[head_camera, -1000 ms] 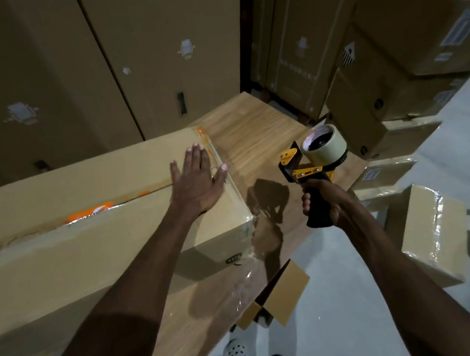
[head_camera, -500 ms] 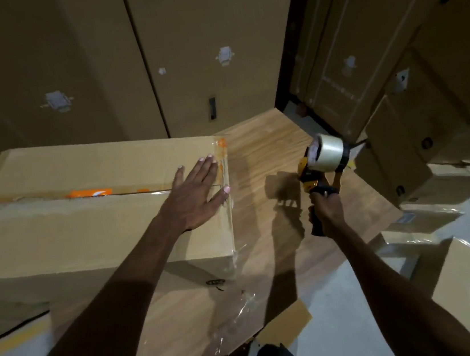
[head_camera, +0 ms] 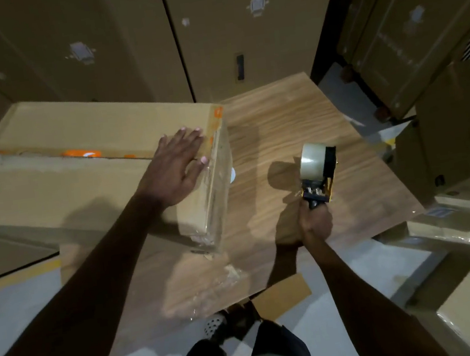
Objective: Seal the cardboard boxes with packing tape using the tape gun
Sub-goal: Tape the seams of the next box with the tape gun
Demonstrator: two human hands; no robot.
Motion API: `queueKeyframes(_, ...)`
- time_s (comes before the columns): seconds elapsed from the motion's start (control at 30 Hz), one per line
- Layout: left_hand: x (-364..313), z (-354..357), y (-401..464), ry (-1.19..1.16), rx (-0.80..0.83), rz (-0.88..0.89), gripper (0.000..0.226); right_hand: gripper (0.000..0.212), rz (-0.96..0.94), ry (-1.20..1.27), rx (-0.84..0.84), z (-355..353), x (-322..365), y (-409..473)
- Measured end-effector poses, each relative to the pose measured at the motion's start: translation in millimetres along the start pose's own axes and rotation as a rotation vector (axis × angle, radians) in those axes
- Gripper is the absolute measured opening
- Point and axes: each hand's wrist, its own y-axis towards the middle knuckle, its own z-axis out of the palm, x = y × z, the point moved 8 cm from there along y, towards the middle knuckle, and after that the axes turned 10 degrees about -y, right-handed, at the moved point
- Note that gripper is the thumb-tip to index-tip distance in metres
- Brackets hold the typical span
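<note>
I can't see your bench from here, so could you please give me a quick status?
Left hand flat on the cardboard box, right end. Right hand grips the tape gun, held off the box above the wooden table. Top seam untaped there. Nothing between them.

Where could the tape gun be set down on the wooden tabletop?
Free: the wooden tabletop between the cardboard box and the stacked cartons, beyond the tape gun. Crowded: the near edge, with crumpled clear film beside the box corner.
</note>
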Motion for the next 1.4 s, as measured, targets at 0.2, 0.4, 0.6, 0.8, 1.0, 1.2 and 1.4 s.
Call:
queueKeyframes(0.2,8.1,-9.7,-17.9,0.076,-0.154,-0.223,0.068,0.047,-0.026,-0.055,0.042,-5.6,-1.3,-1.0)
queueKeyframes(0.4,1.8,6.9,-47.6,0.007,-0.073,-0.451,0.073,0.059,-0.083,0.006,-0.075,-24.9,-10.3,-27.5)
queueKeyframes(0.6,0.9,3.9,-92.8,0.058,-0.080,-0.500,0.078,0.061,-0.490,0.131,-0.113,-41.9,34.5,-97.9)
queueKeyframes(0.8,15.1,-1.8,-117.2,0.127,-0.008,-0.438,0.079,0.053,-0.987,0.038,-0.012,-26.1,98.4,-196.4)
queueKeyframes(1.0,61.6,-37.7,-158.1,0.158,0.033,-0.314,0.086,0.039,-1.448,-0.026,-0.034,3.4,121.5,-276.7)
queueKeyframes(1.2,98.3,-70.1,-222.9,0.055,-0.136,-0.227,0.077,0.043,-1.792,-0.074,0.039,40.0,139.7,-332.9)
queueKeyframes(1.4,100.6,-49.1,-267.7,-0.058,-0.211,-0.080,0.073,0.057,-1.932,-0.165,0.116,69.8,162.8,-361.0)
